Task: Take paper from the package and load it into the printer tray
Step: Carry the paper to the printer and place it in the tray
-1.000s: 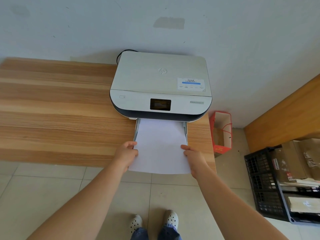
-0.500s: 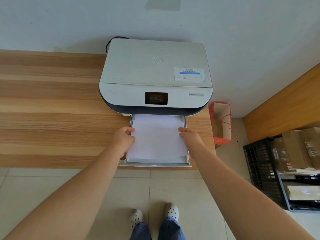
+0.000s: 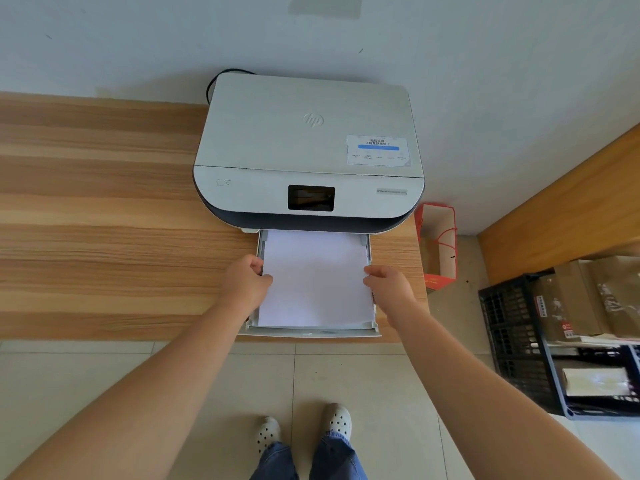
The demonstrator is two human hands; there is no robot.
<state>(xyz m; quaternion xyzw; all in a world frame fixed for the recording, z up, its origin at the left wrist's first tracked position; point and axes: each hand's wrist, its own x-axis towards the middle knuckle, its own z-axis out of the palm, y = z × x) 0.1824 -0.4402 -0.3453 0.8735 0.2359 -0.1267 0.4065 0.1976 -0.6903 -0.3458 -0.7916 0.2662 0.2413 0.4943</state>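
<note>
While the paper (image 3: 317, 278) lies flat in the tray (image 3: 311, 331) at the centre of the frame, its side edges are met by both hands. The left hand (image 3: 244, 284) is curled at the sheet's left edge, thumb on top of the stack, fingers bent against the tray wall (whether the edge is actually pinched cannot be told). The right hand (image 3: 389, 287) is set at the right edge, fingers loosely curled and touching the paper's margin. The tray is pulled out from under the printer (image 3: 308, 150), its front lip overhanging the desk (image 3: 104, 220) edge. A dark screen (image 3: 311, 198) is seen on the printer's front panel. To the right of the desk, a red bag (image 3: 437, 247) stands on the floor; a black crate (image 3: 512, 341) sits at the right edge of the frame.
</note>
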